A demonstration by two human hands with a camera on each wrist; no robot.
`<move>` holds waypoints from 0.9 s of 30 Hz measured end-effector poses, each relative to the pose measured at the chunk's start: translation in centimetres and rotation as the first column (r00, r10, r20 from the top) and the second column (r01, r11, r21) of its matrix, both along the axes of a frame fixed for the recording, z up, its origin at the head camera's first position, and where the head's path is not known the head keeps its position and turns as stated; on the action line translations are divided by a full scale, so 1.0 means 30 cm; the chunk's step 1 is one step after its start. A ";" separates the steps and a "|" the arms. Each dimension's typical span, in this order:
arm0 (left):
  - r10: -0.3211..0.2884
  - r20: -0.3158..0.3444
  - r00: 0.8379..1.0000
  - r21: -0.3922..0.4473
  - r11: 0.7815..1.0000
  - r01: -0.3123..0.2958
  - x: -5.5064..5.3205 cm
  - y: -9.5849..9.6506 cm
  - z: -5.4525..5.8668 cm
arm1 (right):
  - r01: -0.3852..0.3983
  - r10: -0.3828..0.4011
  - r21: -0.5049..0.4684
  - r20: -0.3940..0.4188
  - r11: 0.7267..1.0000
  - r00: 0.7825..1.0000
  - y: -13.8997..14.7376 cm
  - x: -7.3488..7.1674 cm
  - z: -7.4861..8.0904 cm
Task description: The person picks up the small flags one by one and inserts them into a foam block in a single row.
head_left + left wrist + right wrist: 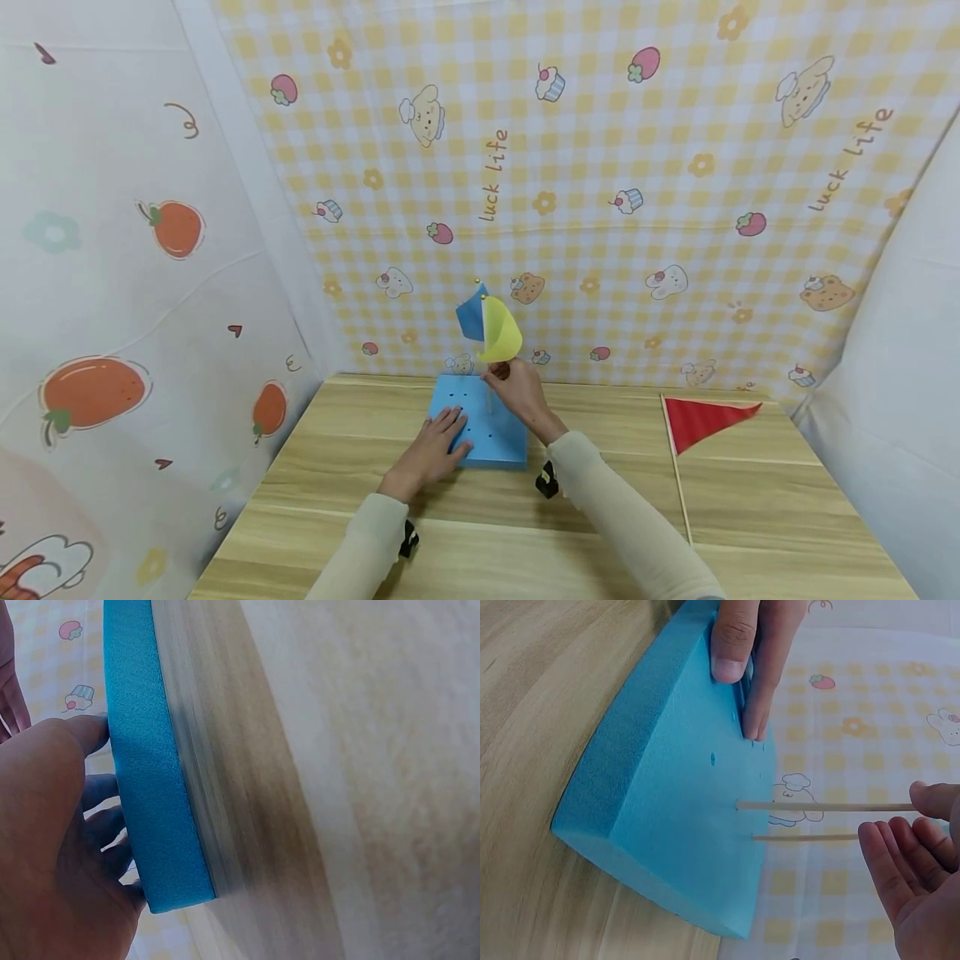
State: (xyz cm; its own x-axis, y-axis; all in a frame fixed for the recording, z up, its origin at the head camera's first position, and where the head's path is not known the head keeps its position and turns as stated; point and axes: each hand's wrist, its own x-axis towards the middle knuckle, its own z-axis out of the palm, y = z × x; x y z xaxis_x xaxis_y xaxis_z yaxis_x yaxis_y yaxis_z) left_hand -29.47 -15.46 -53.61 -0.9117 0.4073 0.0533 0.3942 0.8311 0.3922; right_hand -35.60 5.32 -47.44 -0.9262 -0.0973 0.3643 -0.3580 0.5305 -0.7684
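Here, right fingers (883, 862) pinch yellow flag (501, 332); left fingers (762, 705) lie outstretched on block (491, 452), near twelve-o'clock edge of worktop (750, 517); cloth (600, 150) behind.

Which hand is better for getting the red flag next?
Probably the right hand, once free of the yellow flag: the red flag lies nearer it, and the left hand rests on the block.
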 end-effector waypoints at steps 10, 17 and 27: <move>0.000 0.001 1.000 0.011 1.000 0.000 0.005 0.002 0.006 | -0.030 0.030 0.044 -0.016 0.999 0.999 0.023 0.008 0.003; -0.001 0.005 1.000 0.012 1.000 0.001 0.004 0.000 0.003 | -0.035 0.035 0.062 -0.007 0.997 0.999 0.033 0.008 0.003; -0.006 0.000 1.000 0.005 1.000 0.006 -0.006 -0.006 -0.014 | -0.042 0.045 0.069 -0.042 0.997 0.998 0.059 0.012 0.009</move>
State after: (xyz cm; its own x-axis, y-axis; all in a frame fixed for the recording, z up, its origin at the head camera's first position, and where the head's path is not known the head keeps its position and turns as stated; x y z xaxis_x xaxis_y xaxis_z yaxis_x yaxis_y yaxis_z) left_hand -29.64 -15.64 -54.03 -0.9093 0.4125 0.0558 0.3993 0.8268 0.3962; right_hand -35.25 7.09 -47.16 -0.9039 -0.1631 0.3954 -0.4142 0.5646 -0.7139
